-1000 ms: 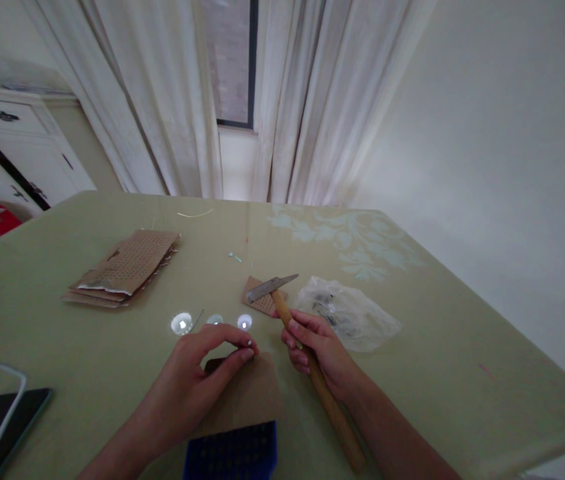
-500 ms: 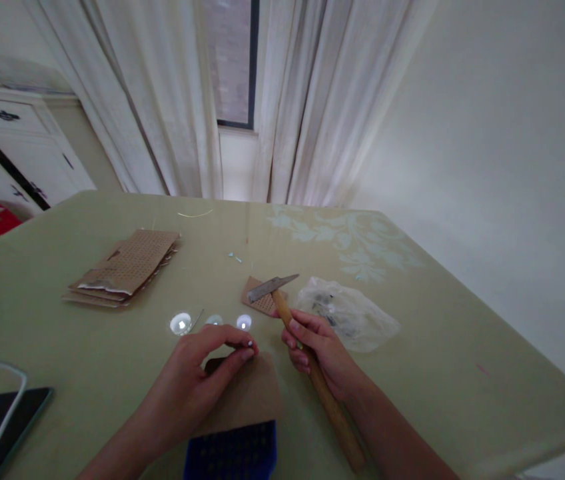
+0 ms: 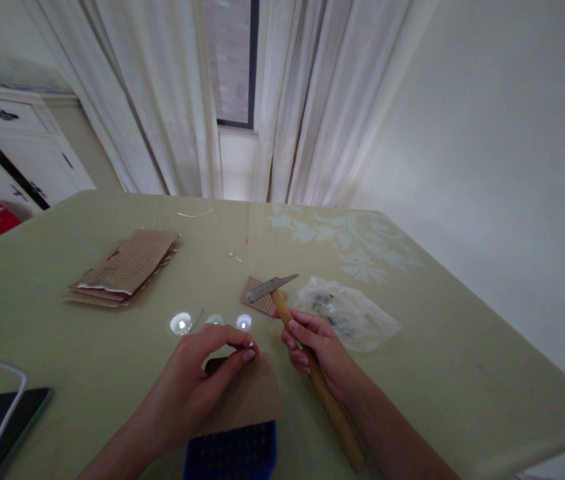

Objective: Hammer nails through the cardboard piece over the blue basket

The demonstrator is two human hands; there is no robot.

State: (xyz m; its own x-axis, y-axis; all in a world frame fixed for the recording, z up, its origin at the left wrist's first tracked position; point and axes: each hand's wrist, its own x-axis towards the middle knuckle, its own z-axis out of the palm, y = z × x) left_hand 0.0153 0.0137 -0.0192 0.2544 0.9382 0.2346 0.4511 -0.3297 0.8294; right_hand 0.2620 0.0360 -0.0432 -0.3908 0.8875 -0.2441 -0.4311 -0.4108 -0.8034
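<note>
The left hand (image 3: 200, 373) is above a card (image 3: 250, 397), its grip closed, thumb against forefinger, around a small pale-tipped piece (image 3: 251, 345) mostly hidden by the fingers. The card overlaps a blue block (image 3: 232, 453) at the near edge of view. The right hand (image 3: 325, 350) has its grip clamped around the wooden handle of a hammer (image 3: 326, 397), whose head is over a small perforated board (image 3: 266, 305). Just right, a clear bag (image 3: 347, 317) lies on the tabletop (image 3: 422, 353).
</note>
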